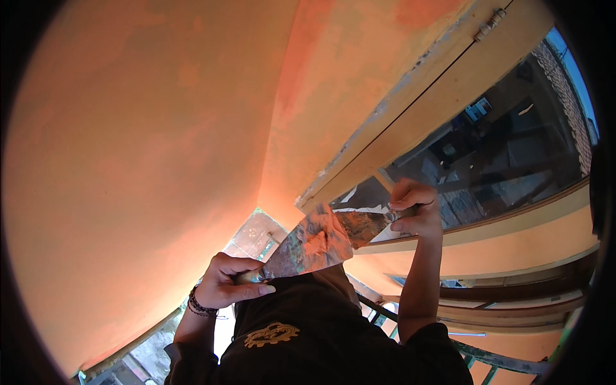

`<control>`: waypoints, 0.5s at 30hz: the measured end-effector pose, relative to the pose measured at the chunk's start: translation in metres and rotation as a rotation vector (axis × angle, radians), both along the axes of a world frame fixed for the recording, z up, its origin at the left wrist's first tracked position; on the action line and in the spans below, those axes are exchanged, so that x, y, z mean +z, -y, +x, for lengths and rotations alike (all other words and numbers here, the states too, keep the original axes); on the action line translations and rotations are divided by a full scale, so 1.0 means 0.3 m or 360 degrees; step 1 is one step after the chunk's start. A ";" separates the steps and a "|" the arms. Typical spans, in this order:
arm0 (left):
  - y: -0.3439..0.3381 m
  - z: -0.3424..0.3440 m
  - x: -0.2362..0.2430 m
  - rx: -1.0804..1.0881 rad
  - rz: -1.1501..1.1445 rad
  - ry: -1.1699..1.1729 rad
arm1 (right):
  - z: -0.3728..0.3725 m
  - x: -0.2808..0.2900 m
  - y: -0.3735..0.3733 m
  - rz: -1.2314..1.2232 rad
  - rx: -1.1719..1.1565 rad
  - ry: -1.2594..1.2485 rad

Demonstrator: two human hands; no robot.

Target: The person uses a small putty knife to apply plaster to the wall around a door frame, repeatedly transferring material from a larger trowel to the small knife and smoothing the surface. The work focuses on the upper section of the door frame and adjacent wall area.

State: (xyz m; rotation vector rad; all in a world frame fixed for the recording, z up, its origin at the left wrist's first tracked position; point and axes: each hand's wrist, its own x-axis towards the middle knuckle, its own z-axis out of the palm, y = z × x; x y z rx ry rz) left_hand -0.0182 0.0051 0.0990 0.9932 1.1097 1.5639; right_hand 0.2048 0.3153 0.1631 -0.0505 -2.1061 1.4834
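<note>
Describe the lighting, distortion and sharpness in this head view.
Head view: warm, even light on the orange plastered wall, no hard shadows; fisheye bends the cream window frame and a black vignette rings the picture; the dark window glass carries reflections; the left hand and right hand with the two paste-smeared metal putty knives look reasonably sharp.

The wall (141, 141) is mottled orange. The broad putty knife (308, 247) is smeared orange and rust-brown. The window frame (417, 122) is tan-yellow. The shirt (308, 333) is black with a gold emblem.
</note>
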 end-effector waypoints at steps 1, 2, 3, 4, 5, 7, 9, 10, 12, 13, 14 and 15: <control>-0.001 0.001 0.006 0.0029 0.0004 0.0049 | 0.010 -0.001 -0.005 0.0038 -0.0052 0.0069; -0.002 -0.005 0.018 0.0042 0.0014 -0.0009 | 0.023 -0.004 -0.007 0.0076 -0.0104 0.0137; -0.006 -0.016 0.037 0.0051 0.0019 -0.0072 | 0.039 -0.011 -0.007 0.0110 -0.0159 0.0200; -0.003 -0.029 0.049 0.0072 0.0027 -0.0135 | 0.049 -0.029 -0.011 -0.0048 -0.0245 0.0084; -0.003 -0.031 0.052 0.0059 0.0000 -0.0145 | 0.065 -0.059 -0.014 -0.0207 -0.0330 -0.0031; -0.015 -0.026 0.050 0.0035 -0.0046 -0.0160 | 0.072 -0.074 0.010 -0.0559 -0.0359 -0.0127; -0.015 -0.024 0.024 0.0073 -0.0055 -0.0129 | 0.060 -0.087 0.060 -0.0950 -0.0271 -0.0100; -0.022 -0.011 0.025 0.0093 -0.0062 -0.0072 | 0.030 -0.091 0.080 -0.0884 -0.0130 -0.0065; -0.038 0.002 0.017 0.0099 -0.0051 -0.0012 | -0.009 -0.095 0.154 -0.1132 -0.0119 0.0046; -0.040 0.003 0.008 0.0097 -0.0043 -0.0004 | -0.030 -0.102 0.184 -0.1259 -0.0129 0.0089; -0.043 0.002 0.005 0.0095 -0.0035 0.0003 | -0.046 -0.101 0.200 -0.1320 -0.0066 0.0088; -0.047 0.003 0.015 0.0106 -0.0081 0.0016 | -0.063 -0.100 0.218 -0.1389 0.0000 0.0093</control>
